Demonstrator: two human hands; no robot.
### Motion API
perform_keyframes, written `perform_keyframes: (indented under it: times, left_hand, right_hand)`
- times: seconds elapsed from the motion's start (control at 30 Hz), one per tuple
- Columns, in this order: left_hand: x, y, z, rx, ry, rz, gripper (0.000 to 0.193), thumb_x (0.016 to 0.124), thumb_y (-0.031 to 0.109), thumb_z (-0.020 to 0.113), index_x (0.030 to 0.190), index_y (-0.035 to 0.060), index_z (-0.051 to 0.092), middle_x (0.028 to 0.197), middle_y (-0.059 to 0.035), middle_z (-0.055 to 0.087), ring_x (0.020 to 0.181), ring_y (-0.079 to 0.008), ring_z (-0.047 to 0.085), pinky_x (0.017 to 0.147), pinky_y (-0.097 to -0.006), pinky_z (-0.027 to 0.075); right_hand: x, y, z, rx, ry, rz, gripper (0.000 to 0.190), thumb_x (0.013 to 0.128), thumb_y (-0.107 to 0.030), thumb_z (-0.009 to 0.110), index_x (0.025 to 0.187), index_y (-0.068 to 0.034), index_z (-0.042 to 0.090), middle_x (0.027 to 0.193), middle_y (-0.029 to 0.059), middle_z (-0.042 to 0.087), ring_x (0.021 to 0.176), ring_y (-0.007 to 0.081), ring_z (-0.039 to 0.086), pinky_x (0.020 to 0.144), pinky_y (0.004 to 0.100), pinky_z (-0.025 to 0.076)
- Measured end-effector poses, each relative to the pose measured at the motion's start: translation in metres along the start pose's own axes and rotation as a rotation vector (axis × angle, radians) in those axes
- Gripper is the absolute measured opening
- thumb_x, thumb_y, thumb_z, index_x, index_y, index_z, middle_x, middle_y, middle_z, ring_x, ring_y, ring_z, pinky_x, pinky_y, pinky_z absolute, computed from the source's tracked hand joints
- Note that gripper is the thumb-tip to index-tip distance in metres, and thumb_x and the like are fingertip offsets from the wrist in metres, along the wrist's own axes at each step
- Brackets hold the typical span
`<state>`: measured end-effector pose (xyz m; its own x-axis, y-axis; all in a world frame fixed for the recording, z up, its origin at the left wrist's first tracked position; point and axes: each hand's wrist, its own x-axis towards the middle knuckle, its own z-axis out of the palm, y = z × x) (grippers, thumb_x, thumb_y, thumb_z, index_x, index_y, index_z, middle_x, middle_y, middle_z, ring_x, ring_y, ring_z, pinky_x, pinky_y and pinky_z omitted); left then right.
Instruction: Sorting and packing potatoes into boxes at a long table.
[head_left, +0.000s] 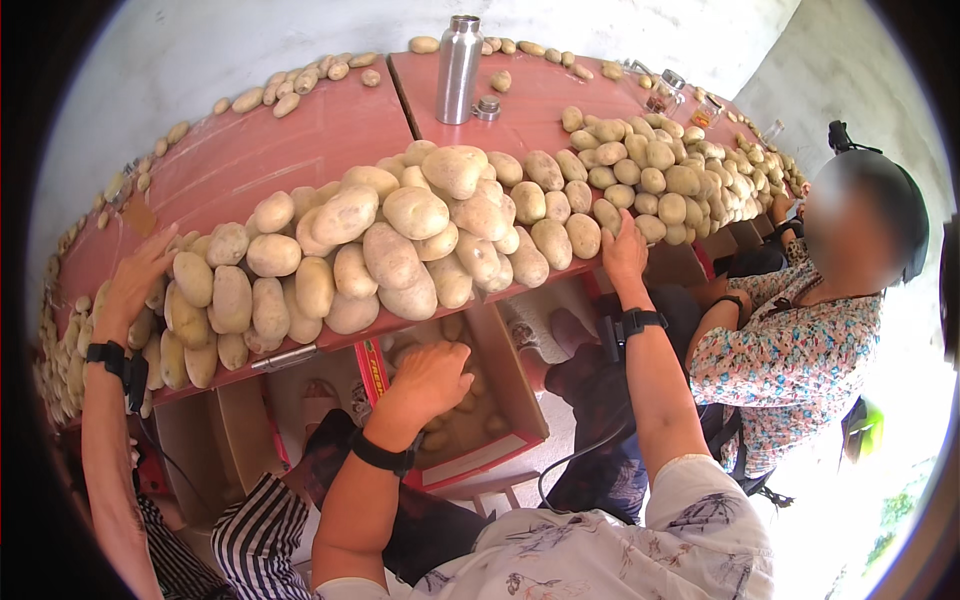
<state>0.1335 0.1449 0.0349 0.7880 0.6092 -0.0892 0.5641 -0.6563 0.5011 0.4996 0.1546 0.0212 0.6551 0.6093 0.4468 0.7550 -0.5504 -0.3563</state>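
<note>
My left hand (436, 377) hangs over an open cardboard box (517, 375) below the table edge, its fingers curled under. Whether anything is inside them is hidden. Several potatoes (465, 405) lie in that box. At the table's front edge my right hand (626, 253) touches a potato (606, 216) at the near end of a heap; the hand's back hides whether it grips it. Between my arms, a large pile of pale potatoes (416, 212) is stacked along the edge of the red table (330, 146).
A co-worker's hand (139, 281) reaches over potatoes at left; another person (795, 337) sits at right. A steel bottle (459, 71), its cap (487, 107) and a glass jar (666, 91) stand farther back. Another cardboard box (244, 427) is under the table at left.
</note>
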Motion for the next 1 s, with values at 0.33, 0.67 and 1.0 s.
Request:
perform_keyframes:
  times: [0.33,0.67,1.0]
  left_hand:
    - [0.003,0.002,0.01,0.018,0.093,0.085,0.027,0.077,0.02,0.063,0.096,0.0019,0.058,0.092,-0.0178,0.063,0.089,-0.0358,0.06,0.076,-0.0465,0.047]
    - [0.012,0.007,0.006,0.046,0.072,0.054,0.027,0.078,0.023,0.063,0.095,0.0029,0.058,0.089,-0.0169,0.062,0.086,-0.0357,0.06,0.074,-0.0468,0.048]
    - [0.005,0.008,-0.001,0.01,0.107,0.053,0.026,0.078,0.023,0.063,0.095,0.0031,0.059,0.089,-0.0167,0.062,0.086,-0.0354,0.06,0.074,-0.0463,0.048]
  right_hand:
    - [-0.017,-0.003,-0.049,1.393,-0.22,0.415,0.038,0.092,-0.039,0.045,0.114,-0.01,0.052,0.094,0.0027,0.062,0.07,0.01,0.055,0.054,0.0226,0.039]
    - [-0.157,-0.046,-0.064,1.057,-0.832,0.308,0.05,0.092,-0.045,0.049,0.12,-0.003,0.052,0.096,0.0082,0.063,0.07,0.0131,0.058,0.062,0.0259,0.047]
    - [-0.139,-0.053,-0.068,0.619,-0.525,-0.131,0.033,0.081,-0.025,0.065,0.108,-0.006,0.06,0.088,0.0124,0.067,0.082,0.023,0.066,0.075,0.0339,0.051]
